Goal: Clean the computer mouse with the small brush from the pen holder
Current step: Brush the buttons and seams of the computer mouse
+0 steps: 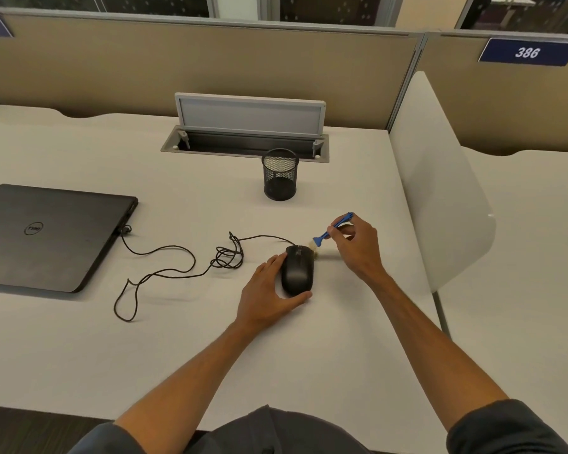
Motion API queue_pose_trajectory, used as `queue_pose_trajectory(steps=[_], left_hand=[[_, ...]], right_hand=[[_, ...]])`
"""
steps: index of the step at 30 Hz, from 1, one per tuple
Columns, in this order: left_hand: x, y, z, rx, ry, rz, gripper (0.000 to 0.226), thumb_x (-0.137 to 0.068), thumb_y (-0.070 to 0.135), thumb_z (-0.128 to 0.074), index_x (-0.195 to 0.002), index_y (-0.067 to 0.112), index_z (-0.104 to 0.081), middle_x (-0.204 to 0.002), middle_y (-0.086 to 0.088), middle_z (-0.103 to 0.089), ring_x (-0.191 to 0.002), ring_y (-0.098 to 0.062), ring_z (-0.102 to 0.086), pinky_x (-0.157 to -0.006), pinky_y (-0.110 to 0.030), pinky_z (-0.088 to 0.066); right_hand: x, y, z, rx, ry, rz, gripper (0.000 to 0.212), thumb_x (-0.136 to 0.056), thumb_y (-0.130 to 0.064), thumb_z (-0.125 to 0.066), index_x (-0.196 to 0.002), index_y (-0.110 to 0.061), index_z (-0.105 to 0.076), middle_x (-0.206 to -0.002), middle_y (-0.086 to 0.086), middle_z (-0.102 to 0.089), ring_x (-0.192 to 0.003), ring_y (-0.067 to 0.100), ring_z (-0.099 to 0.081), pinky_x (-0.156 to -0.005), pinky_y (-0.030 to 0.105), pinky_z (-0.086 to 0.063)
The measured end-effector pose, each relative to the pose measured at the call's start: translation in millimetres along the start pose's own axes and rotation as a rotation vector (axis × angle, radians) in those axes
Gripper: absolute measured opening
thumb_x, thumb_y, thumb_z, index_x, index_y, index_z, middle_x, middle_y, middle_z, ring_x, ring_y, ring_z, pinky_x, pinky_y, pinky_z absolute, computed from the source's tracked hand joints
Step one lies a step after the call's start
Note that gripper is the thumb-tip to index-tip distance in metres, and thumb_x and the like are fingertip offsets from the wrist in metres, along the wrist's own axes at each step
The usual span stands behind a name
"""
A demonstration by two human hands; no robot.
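Black corded mouse [297, 269] cupped by left hand [267, 291]; right hand [358, 245] pinches blue brush [332, 231].

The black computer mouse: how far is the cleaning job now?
Done: the small blue-handled brush is out of the black mesh pen holder, which looks empty. In hand: the right hand holds the brush with its pale bristles at the front right edge of the black corded computer mouse, while the left hand steadies it on the white desk. Left: probably brushing the rest of the mouse.
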State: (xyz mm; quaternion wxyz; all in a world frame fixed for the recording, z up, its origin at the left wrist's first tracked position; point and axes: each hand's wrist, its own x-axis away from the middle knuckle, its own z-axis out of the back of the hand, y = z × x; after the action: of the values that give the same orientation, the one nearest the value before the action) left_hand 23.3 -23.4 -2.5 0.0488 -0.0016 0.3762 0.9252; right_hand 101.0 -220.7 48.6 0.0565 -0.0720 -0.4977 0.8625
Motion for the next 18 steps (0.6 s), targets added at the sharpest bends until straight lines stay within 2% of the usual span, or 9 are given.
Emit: queue_pose_trajectory(steps=[2, 5, 7, 9, 11, 14, 18], left_hand=[[-0.8, -0.1, -0.4, 0.005, -0.01, 0.011, 0.103, -0.063, 0.08, -0.062, -0.147, 0.033, -0.026, -0.148, 0.011, -0.041, -0.132, -0.01, -0.04, -0.103, -0.025, -0.034], [-0.6, 0.6, 0.4, 0.006, -0.006, 0.015, 0.104, -0.064, 0.081, -0.061, -0.148, 0.035, -0.021, -0.149, 0.013, -0.04, -0.131, -0.007, -0.039, -0.1, -0.02, -0.03], [0.1, 1.3, 0.6, 0.008, -0.006, 0.003, 0.102, -0.064, 0.081, -0.06, -0.148, 0.036, -0.021, -0.148, 0.013, -0.04, -0.13, -0.008, -0.04, -0.098, -0.02, -0.031], [0.7, 1.1, -0.4, -0.007, -0.006, -0.006, 0.101, -0.065, 0.081, -0.059, -0.147, 0.033, -0.023, -0.148, 0.011, -0.041, -0.13, -0.01, -0.041, -0.097, -0.02, -0.031], [1.1, 0.0, -1.5, -0.037, -0.015, 0.0, 0.102, -0.067, 0.08, -0.058, -0.148, 0.028, -0.024, -0.15, 0.007, -0.039, -0.131, -0.013, -0.042, -0.098, -0.022, -0.03], [1.5, -1.0, -1.6, -0.055, -0.02, 0.012, 0.101, -0.069, 0.077, -0.061, -0.148, 0.026, -0.024, -0.149, 0.004, -0.04, -0.129, -0.015, -0.044, -0.098, -0.023, -0.032], [2.9, 1.5, -0.1, -0.04, -0.003, 0.005, 0.094, -0.068, 0.074, -0.066, -0.14, 0.03, -0.023, -0.14, 0.005, -0.048, -0.12, -0.016, -0.051, -0.091, -0.023, -0.037]], right_hand=[[2.3, -9.3, -1.9, -0.041, -0.073, 0.054, 0.01, -0.083, -0.023, -0.069, -0.089, -0.022, -0.061, -0.08, -0.012, -0.066, -0.072, 0.005, -0.067, -0.067, 0.011, -0.049], [10.0, -20.9, -9.1, -0.012, -0.277, 0.116, 0.013, -0.079, -0.023, -0.071, -0.081, -0.03, -0.061, -0.077, -0.018, -0.065, -0.073, -0.007, -0.065, -0.058, 0.006, -0.048], [13.4, -23.7, -14.4, 0.056, -0.336, 0.136, 0.013, -0.077, -0.026, -0.071, -0.078, -0.032, -0.06, -0.076, -0.018, -0.066, -0.071, -0.002, -0.066, -0.062, 0.011, -0.051], [12.1, -23.7, -18.8, 0.096, -0.345, 0.124, 0.011, -0.079, -0.028, -0.071, -0.084, -0.027, -0.062, -0.081, -0.01, -0.069, -0.074, 0.006, -0.068, -0.07, 0.023, -0.056], [8.8, -23.8, -22.9, 0.126, -0.34, 0.109, 0.018, -0.08, -0.031, -0.07, -0.092, -0.019, -0.062, -0.088, -0.003, -0.07, -0.079, 0.012, -0.069, -0.077, 0.031, -0.057], [4.3, -26.9, -27.8, 0.198, -0.313, 0.105, 0.03, -0.081, -0.035, -0.069, -0.102, -0.015, -0.063, -0.094, 0.001, -0.072, -0.084, 0.016, -0.068, -0.084, 0.037, -0.056], [-2.8, -32.2, -32.1, 0.27, -0.271, 0.11, 0.033, -0.082, -0.038, -0.066, -0.106, -0.016, -0.061, -0.099, 0.002, -0.073, -0.088, 0.018, -0.068, -0.086, 0.04, -0.055]])
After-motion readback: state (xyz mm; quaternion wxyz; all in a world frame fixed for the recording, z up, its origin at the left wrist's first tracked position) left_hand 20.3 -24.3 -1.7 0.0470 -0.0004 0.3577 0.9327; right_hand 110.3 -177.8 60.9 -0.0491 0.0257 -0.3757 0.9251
